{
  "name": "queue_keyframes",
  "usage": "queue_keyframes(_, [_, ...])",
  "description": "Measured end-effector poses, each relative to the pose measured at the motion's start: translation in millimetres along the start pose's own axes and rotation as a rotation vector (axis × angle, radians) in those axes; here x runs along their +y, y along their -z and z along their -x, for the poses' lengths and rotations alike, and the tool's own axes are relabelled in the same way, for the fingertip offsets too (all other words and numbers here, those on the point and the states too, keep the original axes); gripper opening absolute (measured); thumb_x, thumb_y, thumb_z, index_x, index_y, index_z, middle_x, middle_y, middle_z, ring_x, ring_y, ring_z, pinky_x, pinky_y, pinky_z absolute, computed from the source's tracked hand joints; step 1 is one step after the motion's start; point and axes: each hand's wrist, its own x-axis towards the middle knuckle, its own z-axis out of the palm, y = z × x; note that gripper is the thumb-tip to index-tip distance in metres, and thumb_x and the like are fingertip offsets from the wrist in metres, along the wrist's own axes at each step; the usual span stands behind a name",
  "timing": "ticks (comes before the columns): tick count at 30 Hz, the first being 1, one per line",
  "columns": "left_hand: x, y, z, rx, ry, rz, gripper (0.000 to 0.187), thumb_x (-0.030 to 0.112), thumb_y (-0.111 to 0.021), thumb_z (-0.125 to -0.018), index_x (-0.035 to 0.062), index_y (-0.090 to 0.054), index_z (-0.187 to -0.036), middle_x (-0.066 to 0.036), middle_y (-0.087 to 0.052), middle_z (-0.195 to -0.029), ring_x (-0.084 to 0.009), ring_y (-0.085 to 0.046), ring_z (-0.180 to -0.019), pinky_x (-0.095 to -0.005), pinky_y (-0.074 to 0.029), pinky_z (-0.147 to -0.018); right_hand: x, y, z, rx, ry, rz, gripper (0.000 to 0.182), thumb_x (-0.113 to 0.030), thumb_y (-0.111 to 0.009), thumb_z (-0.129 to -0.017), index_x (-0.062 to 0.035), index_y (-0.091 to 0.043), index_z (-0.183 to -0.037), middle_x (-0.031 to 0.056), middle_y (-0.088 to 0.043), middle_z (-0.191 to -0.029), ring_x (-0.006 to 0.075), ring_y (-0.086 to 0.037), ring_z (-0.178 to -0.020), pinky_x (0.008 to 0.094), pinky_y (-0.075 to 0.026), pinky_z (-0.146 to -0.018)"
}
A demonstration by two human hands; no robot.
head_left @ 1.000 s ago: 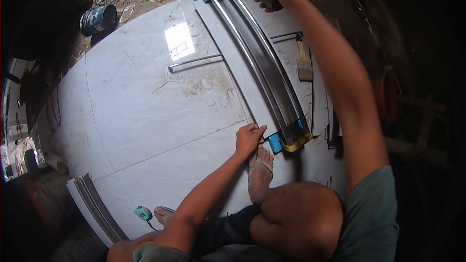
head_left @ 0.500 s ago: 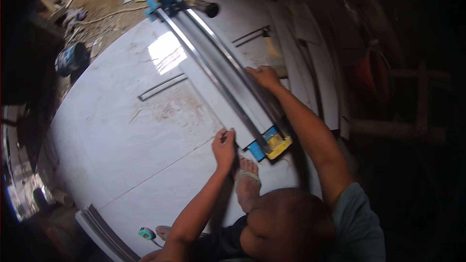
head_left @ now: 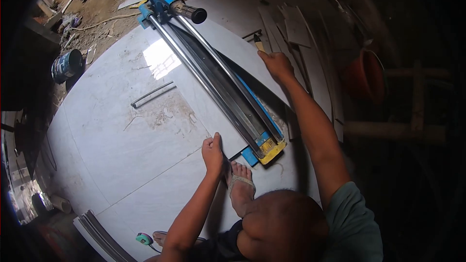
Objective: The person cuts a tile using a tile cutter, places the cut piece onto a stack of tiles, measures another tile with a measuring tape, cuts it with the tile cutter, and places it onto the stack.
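The blue-and-yellow tile cutter [head_left: 201, 75] lies diagonally across pale tiles, with two metal rails and a black handle at its far end. At its near left side, my left hand [head_left: 212, 154] has its fingers closed on the lower corner of a light tile piece [head_left: 191, 90]. Beyond the right rail, my right hand [head_left: 279, 68] grips the outer edge of another light tile piece [head_left: 242, 51], which lies at an angle to the cutter with a dark gap between. A brush [head_left: 259, 42] is partly hidden behind my right hand.
My bare foot in a sandal [head_left: 241, 184] is beside the cutter's near end. A green tape measure [head_left: 143, 238] lies at lower left. Narrow tile strips [head_left: 296, 31] and a red bucket [head_left: 366, 75] are on the right; a dark bucket [head_left: 67, 65] stands at upper left, near rubble.
The right tile piece has swung outward from the cutter, opening a gap and showing the blue edge. My right hand has moved up with it; my left hand has shifted slightly left.
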Motion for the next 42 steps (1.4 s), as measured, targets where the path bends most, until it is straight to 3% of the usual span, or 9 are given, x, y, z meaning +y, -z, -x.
queue_keyframes(5, [10,8,1,0.003,-0.045,0.015,0.028,0.029,-0.066,-0.101,0.0083,-0.054,-0.087,0.010,-0.040,-0.065,-0.0016,-0.031,-0.059,-0.0239,-0.024,-0.051,41,-3,-1,0.019,-0.063,-0.009,0.074,-0.072,-0.061,-0.086,0.0004,-0.079,-0.090,0.0239,-0.075,-0.096,0.0402,-0.072,-0.095,0.0496,-0.053,-0.085])
queue_keyframes(12, [16,8,1,-0.002,-0.059,-0.055,0.036,0.030,-0.068,-0.100,0.0103,-0.047,-0.077,0.009,-0.039,-0.066,-0.0026,-0.031,-0.060,-0.0251,-0.025,-0.050,90,47,13,0.247,-0.185,-0.024,0.079,-0.073,-0.066,-0.081,0.0052,-0.078,-0.092,0.0270,-0.075,-0.095,0.0391,-0.073,-0.094,0.0490,-0.052,-0.087])
queue_keyframes(14, [9,8,-4,0.025,-0.068,-0.100,0.040,0.032,-0.069,-0.099,0.0083,-0.047,-0.075,0.006,-0.039,-0.067,-0.0058,-0.033,-0.062,-0.0279,-0.029,-0.052,121,51,-4,0.344,-0.083,-0.243,0.077,-0.063,-0.071,-0.084,0.0080,-0.071,-0.112,0.0263,-0.071,-0.115,0.0353,-0.067,-0.112,0.0452,-0.048,-0.098])
queue_keyframes(16, [6,6,-6,0.076,-0.083,-0.135,0.044,0.034,-0.069,-0.098,0.0063,-0.045,-0.074,0.003,-0.039,-0.068,-0.0091,-0.035,-0.064,-0.0310,-0.032,-0.055,145,57,-16,0.536,0.164,-0.357,0.080,-0.053,-0.074,-0.087,0.0106,-0.060,-0.133,0.0256,-0.062,-0.137,0.0316,-0.057,-0.131,0.0403,-0.042,-0.110])
queue_keyframes(18, [7,3,-7,0.139,-0.102,-0.166,0.048,0.035,-0.070,-0.097,0.0042,-0.044,-0.072,0.000,-0.039,-0.068,-0.0124,-0.037,-0.066,-0.0346,-0.036,-0.058,163,72,-21,0.563,0.185,-0.408,0.084,-0.046,-0.074,-0.090,0.0102,-0.048,-0.146,0.0256,-0.051,-0.150,0.0325,-0.047,-0.141,0.0369,-0.034,-0.117])
queue_keyframes(22, [8,10,-6,0.255,-0.214,-0.279,0.048,0.036,-0.070,-0.097,-0.0003,-0.048,-0.074,-0.005,-0.045,-0.069,-0.0146,-0.041,-0.069,-0.0367,-0.040,-0.063,192,90,-31,0.599,-0.036,-0.416,0.082,-0.048,-0.071,-0.092,0.0111,-0.049,-0.145,0.0258,-0.051,-0.150,0.0341,-0.047,-0.141,0.0376,-0.033,-0.118])
queue_keyframes(28, [29,13,0,0.289,-0.239,-0.136,0.044,0.036,-0.071,-0.096,-0.0033,-0.058,-0.079,-0.012,-0.062,-0.073,-0.0172,-0.052,-0.070,-0.0370,-0.045,-0.067,264,97,-67,0.464,-0.296,-0.317,0.076,-0.049,-0.064,-0.097,0.0103,-0.051,-0.143,0.0270,-0.052,-0.147,0.0368,-0.049,-0.138,0.0417,-0.037,-0.116])
queue_keyframes(31, [28,24,-5,0.253,-0.130,-0.222,0.045,0.037,-0.072,-0.095,-0.0036,-0.059,-0.079,-0.013,-0.063,-0.072,-0.0187,-0.055,-0.068,-0.0382,-0.047,-0.068,274,96,-76,0.456,-0.331,-0.257,0.074,-0.048,-0.064,-0.097,0.0092,-0.052,-0.142,0.0272,-0.054,-0.144,0.0376,-0.051,-0.136,0.0421,-0.038,-0.114])
queue_keyframes(42, [44,62,2,0.359,-0.224,-0.304,0.048,0.037,-0.075,-0.093,-0.0048,-0.059,-0.074,-0.015,-0.063,-0.069,-0.0201,-0.055,-0.066,-0.0393,-0.046,-0.066,305,94,-99,0.499,-0.315,-0.124,0.067,-0.046,-0.066,-0.096,0.0053,-0.057,-0.138,0.0280,-0.061,-0.131,0.0404,-0.057,-0.126,0.0435,-0.042,-0.110])
